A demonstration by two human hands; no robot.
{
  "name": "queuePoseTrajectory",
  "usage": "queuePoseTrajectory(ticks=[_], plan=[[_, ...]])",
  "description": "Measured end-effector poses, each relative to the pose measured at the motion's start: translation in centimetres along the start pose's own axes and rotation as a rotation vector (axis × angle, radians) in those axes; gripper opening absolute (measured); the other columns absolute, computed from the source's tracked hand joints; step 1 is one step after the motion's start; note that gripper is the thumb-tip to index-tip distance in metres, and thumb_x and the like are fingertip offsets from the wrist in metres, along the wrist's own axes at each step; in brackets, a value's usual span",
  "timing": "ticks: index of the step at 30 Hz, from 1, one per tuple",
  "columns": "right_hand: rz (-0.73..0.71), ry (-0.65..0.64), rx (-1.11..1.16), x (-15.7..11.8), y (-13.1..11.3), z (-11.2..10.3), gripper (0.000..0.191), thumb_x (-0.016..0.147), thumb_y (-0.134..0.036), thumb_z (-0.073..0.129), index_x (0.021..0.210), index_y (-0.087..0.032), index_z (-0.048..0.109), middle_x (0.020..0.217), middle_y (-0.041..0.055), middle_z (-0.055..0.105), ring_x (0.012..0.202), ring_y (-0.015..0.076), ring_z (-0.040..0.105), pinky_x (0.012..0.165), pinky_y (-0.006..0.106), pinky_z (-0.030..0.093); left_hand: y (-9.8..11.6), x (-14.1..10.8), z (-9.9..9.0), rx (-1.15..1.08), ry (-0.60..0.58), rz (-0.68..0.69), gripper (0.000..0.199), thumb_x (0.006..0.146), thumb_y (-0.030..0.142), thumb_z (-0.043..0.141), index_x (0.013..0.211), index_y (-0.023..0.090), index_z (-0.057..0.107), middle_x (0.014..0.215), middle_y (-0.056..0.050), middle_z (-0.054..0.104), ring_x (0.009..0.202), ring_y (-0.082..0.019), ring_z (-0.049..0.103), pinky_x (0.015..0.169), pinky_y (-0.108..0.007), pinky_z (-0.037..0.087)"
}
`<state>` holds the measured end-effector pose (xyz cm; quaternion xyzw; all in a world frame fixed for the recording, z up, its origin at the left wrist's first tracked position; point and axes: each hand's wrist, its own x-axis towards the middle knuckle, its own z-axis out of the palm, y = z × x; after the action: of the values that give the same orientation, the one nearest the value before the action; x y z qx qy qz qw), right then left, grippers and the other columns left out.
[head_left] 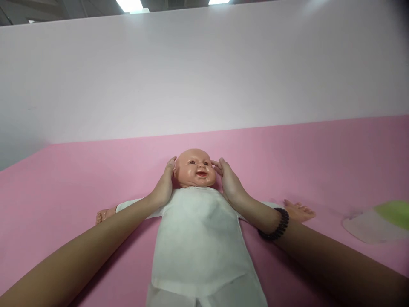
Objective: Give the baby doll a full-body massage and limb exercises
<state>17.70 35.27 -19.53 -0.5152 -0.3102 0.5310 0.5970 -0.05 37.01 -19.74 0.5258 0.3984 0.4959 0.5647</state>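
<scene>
A baby doll (196, 238) lies on its back, its body white and its bald head (193, 170) turned slightly to the right. Against the left side of that head rests my left hand (166, 179), cupped with the fingers partly hidden behind it. On the opposite side, my right hand (230, 181) holds the head near the cheek, fingertips reaching behind it. Both doll arms stretch outward; its left-side hand (105, 214) and right-side hand (299, 210) show beyond my forearms. A dark coiled band (277, 226) circles my right wrist.
Beneath the doll is a pink surface (319, 166). A pale wall or panel (204, 76) rises behind it. At the right edge lies a flat white and green piece (380, 221), blurred, its kind unclear. Ceiling lights (130, 5) show above the panel.
</scene>
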Motion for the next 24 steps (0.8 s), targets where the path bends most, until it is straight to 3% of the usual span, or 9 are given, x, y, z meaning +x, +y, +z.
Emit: queuePoseTrajectory(ticks=[3,6,11,15,24], plan=[[0.036,-0.043,-0.009,0.5,0.4,-0.5,0.050,0.098,-0.058,0.042,0.125,-0.021,0.064,0.126,0.0090,0.069,0.123,0.0277,0.062,0.108,0.042,0.052,0.4,-0.1,0.2,-0.080,-0.060,-0.042,0.069,0.090,0.073,0.046,0.136,0.024,0.059,0.134,-0.006,0.068,0.134,-0.035,0.054,0.112,-0.045,0.044],[0.119,-0.144,0.030,0.7,0.2,-0.8,0.060,0.096,-0.066,0.042,0.129,-0.020,0.061,0.116,0.0131,0.071,0.113,0.0320,0.067,0.095,0.047,0.058,0.9,-0.2,0.2,-0.105,-0.085,-0.114,0.071,0.086,0.076,0.047,0.127,0.021,0.064,0.115,-0.009,0.075,0.117,-0.036,0.064,0.098,-0.043,0.052],[0.194,-0.149,0.001,0.8,-0.7,-0.6,0.073,0.094,-0.075,0.042,0.131,-0.015,0.059,0.109,0.0175,0.072,0.104,0.0335,0.070,0.090,0.050,0.060,1.2,0.5,0.0,-0.081,-0.067,-0.201,0.073,0.086,0.079,0.041,0.118,0.018,0.066,0.090,-0.009,0.074,0.093,-0.032,0.070,0.081,-0.038,0.054],[0.268,-0.253,0.029,0.8,-1.3,0.5,0.079,0.097,-0.077,0.031,0.127,-0.012,0.062,0.108,0.0191,0.073,0.102,0.0317,0.071,0.093,0.049,0.059,0.8,1.3,-0.2,-0.119,-0.047,-0.278,0.073,0.086,0.081,0.040,0.105,0.017,0.068,0.072,-0.007,0.069,0.079,-0.029,0.069,0.072,-0.037,0.054],[0.291,-0.444,0.050,0.8,-1.7,1.5,0.096,0.092,-0.086,0.018,0.120,-0.007,0.066,0.109,0.0217,0.072,0.104,0.0290,0.071,0.098,0.046,0.056,0.7,2.4,-0.5,-0.211,0.021,-0.354,0.065,0.088,0.077,0.041,0.096,0.017,0.066,0.064,-0.006,0.066,0.065,-0.026,0.067,0.063,-0.034,0.054]])
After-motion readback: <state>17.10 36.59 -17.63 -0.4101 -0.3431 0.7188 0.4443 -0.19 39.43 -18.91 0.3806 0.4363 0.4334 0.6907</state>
